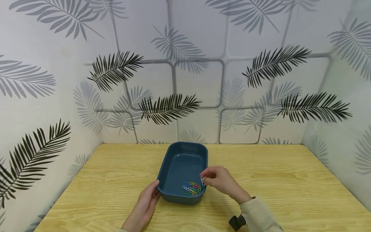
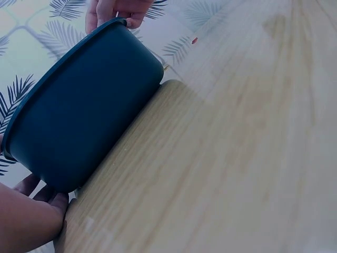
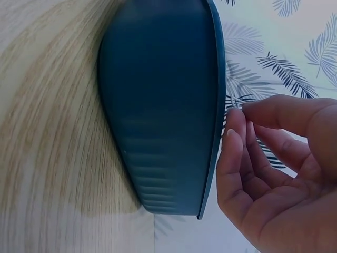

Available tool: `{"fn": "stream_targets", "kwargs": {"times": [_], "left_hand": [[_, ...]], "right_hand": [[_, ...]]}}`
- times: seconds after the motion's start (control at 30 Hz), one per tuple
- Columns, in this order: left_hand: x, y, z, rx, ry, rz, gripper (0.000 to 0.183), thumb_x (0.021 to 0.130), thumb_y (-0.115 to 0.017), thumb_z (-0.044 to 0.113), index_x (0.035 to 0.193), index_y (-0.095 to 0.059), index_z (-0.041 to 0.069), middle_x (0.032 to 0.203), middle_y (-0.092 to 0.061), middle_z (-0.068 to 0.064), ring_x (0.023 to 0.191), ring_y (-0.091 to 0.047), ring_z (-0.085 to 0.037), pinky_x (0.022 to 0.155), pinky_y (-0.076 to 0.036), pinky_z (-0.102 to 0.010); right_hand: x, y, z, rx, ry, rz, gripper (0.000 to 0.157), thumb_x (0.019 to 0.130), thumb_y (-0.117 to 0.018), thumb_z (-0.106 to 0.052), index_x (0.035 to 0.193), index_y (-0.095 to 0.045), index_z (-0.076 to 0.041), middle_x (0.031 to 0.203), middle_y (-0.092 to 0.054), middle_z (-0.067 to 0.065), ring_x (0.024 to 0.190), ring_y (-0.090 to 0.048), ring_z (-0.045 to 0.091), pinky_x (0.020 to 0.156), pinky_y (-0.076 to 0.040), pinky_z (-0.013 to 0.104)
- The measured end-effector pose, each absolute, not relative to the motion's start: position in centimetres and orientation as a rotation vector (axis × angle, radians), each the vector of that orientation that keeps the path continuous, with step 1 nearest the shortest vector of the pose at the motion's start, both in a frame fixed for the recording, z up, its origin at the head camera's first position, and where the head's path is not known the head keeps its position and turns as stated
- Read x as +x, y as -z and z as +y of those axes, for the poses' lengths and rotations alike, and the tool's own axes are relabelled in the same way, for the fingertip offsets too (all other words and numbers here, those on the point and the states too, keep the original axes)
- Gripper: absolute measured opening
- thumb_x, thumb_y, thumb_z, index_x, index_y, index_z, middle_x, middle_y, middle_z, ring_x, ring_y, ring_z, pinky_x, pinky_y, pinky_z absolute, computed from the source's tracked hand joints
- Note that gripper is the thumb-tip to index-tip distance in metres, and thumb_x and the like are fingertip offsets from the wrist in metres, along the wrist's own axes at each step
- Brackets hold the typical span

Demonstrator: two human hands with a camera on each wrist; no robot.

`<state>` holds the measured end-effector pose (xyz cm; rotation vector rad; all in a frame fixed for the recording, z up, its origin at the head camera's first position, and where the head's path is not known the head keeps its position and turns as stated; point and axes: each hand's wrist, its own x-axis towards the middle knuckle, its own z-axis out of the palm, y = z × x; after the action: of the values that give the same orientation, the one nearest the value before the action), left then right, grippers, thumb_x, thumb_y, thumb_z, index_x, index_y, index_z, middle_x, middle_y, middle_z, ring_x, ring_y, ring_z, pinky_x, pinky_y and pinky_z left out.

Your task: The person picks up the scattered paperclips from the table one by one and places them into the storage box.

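A deep blue rectangular plastic tray [image 1: 185,166] stands on the table in the head view. My left hand [image 1: 145,201] holds its near left corner, thumb at the rim and fingers against the outer wall. Between thumb and fingertips, my right hand [image 1: 221,180] pinches a white paper clip [image 1: 202,181] at the tray's right rim. Several coloured paper clips [image 1: 192,183] lie in a loose heap in the tray's near right part. In the right wrist view, the pinching fingertips [image 3: 237,118] are beside the rim; the tray wall [image 3: 163,105] hides the heap.
The light wood-grain table [image 1: 116,170] reaches back to a wall [image 1: 200,83] with leaf patterns, and side walls flank it. A black device [image 1: 237,222] sits at my right wrist. A tiny red speck [image 2: 195,40] shows beyond the tray in the left wrist view.
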<state>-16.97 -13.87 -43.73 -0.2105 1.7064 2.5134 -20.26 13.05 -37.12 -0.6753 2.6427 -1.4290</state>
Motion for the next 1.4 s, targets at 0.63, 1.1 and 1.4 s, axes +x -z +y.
{"fn": "stream_targets", "kwargs": {"times": [0.63, 1.1, 1.4], "left_hand": [[-17.0, 43.9, -13.9, -0.239, -2.514, 1.697, 0.058, 0.102, -0.050, 0.026, 0.140, -0.033, -0.014, 0.141, -0.042, -0.022, 0.123, -0.045, -0.019, 0.111, -0.029, -0.040], [-17.0, 44.1, -13.8, -0.183, -2.512, 1.702, 0.060, 0.102, -0.051, 0.029, 0.140, -0.034, -0.014, 0.142, -0.042, -0.023, 0.127, -0.042, -0.023, 0.111, -0.029, -0.039], [-17.1, 44.1, -14.5, -0.167, -2.519, 1.709, 0.060, 0.100, -0.054, 0.028, 0.138, -0.037, -0.014, 0.133, -0.050, -0.015, 0.118, -0.048, -0.016, 0.104, -0.037, -0.032]], "right_hand": [[-20.5, 37.7, 13.3, -0.661, 1.511, 2.609, 0.016, 0.087, -0.065, -0.001, 0.102, -0.069, 0.005, 0.086, -0.067, 0.004, 0.075, -0.061, 0.017, 0.063, -0.053, 0.028], [-23.6, 39.2, 19.1, -0.317, 1.514, 2.688, 0.025, 0.092, -0.062, -0.005, 0.112, -0.063, 0.010, 0.097, -0.067, 0.013, 0.085, -0.063, 0.029, 0.074, -0.056, 0.042], [-26.7, 40.7, 20.3, -0.235, 1.162, 2.756, 0.021, 0.084, -0.070, -0.006, 0.096, -0.064, 0.010, 0.076, -0.062, 0.006, 0.059, -0.054, 0.014, 0.052, -0.048, 0.027]]}}
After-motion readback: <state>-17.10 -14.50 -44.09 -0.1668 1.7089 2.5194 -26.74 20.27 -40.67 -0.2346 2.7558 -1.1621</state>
